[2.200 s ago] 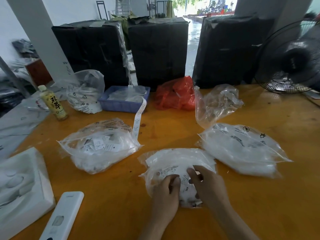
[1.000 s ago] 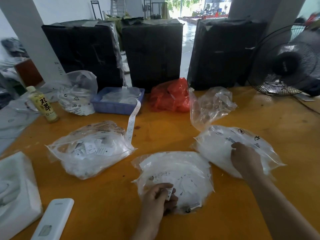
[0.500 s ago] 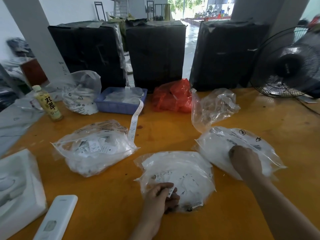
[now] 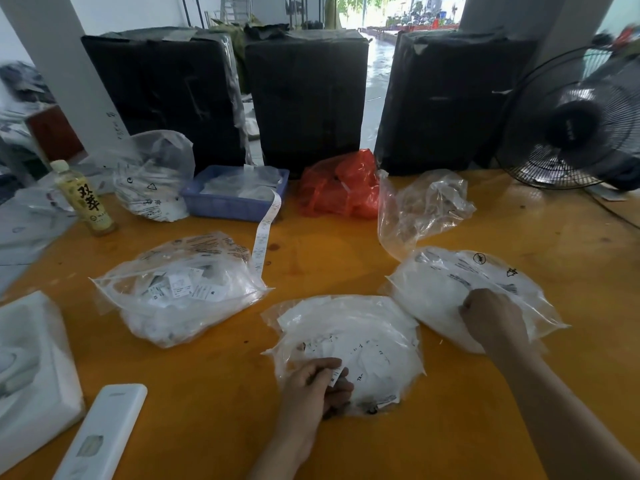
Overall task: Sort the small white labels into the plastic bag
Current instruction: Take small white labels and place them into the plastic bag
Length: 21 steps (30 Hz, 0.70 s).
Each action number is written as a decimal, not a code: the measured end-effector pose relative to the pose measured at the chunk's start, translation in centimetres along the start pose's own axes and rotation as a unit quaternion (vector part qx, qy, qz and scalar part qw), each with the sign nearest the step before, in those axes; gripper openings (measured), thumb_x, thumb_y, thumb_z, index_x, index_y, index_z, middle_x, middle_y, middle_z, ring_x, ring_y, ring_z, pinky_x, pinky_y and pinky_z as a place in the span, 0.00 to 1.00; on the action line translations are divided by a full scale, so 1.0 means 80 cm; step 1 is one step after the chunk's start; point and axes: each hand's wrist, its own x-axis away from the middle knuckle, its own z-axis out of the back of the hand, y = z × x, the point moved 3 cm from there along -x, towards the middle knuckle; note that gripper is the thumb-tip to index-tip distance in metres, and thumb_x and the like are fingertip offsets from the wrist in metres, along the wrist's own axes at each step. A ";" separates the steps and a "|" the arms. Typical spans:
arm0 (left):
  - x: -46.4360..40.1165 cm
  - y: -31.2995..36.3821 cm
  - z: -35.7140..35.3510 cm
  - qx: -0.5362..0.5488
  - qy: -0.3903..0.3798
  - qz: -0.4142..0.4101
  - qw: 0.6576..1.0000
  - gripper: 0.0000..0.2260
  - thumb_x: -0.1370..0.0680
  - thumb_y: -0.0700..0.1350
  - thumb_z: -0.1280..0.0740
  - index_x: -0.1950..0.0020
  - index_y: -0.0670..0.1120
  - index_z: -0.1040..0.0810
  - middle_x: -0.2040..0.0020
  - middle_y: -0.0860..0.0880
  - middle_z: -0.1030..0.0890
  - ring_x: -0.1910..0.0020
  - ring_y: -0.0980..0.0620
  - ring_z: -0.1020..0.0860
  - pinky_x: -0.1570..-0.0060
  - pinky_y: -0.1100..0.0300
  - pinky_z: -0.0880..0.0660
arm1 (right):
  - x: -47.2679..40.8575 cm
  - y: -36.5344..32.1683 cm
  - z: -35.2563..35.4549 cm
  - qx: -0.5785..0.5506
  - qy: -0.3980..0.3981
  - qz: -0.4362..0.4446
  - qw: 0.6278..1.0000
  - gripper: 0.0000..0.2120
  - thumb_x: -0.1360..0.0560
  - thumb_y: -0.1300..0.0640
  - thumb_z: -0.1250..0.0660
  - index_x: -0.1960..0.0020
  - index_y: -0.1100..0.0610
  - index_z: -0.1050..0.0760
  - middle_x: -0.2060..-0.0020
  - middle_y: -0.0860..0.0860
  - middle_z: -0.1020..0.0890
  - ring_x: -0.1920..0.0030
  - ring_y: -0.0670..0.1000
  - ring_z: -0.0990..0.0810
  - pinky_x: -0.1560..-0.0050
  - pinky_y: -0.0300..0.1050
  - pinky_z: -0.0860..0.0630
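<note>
The left hand rests on the near edge of the middle clear plastic bag of white labels, fingers curled round a small white printed label pinched between thumb and fingertips. That bag lies flat on the orange wooden table, right in front of the person, w/ loose labels showing through the film.

The right hand is stretched out to the right-hand clear plastic bag with black print and white contents. It sits knuckles up on the bag's near side, fingers bent down into the plastic — closed around a fold or something inside, can't tell which. This bag touches or nearly touches the middle one at its left edge.

To the left, apart from both hands, lies a third clear plastic bag stuffed with printed labels. A long white label strip hangs from the blue plastic tray at the back and trails down to that bag's far corner.

Also at the back — a crumpled red plastic bag, a crumpled empty clear bag beside it, another clear bag w/ printed symbols left of the tray, and a yellow-labelled drink bottle. A black cage fan stands at far right. Three black-wrapped boxes stand behind the table. Near left: a white flat remote-like device and white foam packaging.
</note>
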 end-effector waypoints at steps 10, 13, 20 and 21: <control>-0.001 -0.001 0.001 -0.018 0.001 0.004 1.000 0.12 0.13 0.39 0.38 0.42 0.45 0.15 0.52 0.39 0.12 0.54 0.42 0.12 0.54 0.51 0.16 | 0.012 -0.001 0.032 -0.363 0.099 -0.049 0.925 0.04 0.22 0.53 0.30 0.54 0.52 0.18 0.64 0.45 0.21 0.67 0.49 0.25 0.68 0.42 0.34; -0.002 -0.002 0.001 -0.016 -0.002 0.004 1.000 0.12 0.13 0.39 0.38 0.42 0.44 0.14 0.52 0.37 0.12 0.56 0.43 0.12 0.57 0.52 0.16 | 0.022 -0.006 0.042 -0.522 0.076 -0.061 0.847 0.05 0.24 0.52 0.26 0.50 0.53 0.16 0.63 0.47 0.20 0.66 0.48 0.26 0.66 0.44 0.32; 0.007 0.005 -0.007 0.005 -0.011 -0.043 0.999 0.22 0.23 0.63 0.35 0.46 0.47 0.11 0.52 0.37 0.12 0.54 0.43 0.13 0.48 0.49 0.17 | 0.116 -0.083 0.019 -0.668 -0.232 0.017 0.707 0.19 0.30 0.43 0.25 0.48 0.57 0.14 0.59 0.54 0.18 0.65 0.49 0.25 0.64 0.43 0.27; 0.011 0.007 -0.009 0.000 -0.015 -0.053 0.999 0.26 0.25 0.67 0.37 0.46 0.49 0.11 0.52 0.38 0.12 0.54 0.44 0.13 0.50 0.50 0.17 | 0.135 -0.096 0.011 -0.641 -0.256 0.031 0.723 0.20 0.31 0.41 0.25 0.48 0.55 0.14 0.61 0.53 0.19 0.65 0.49 0.25 0.63 0.43 0.27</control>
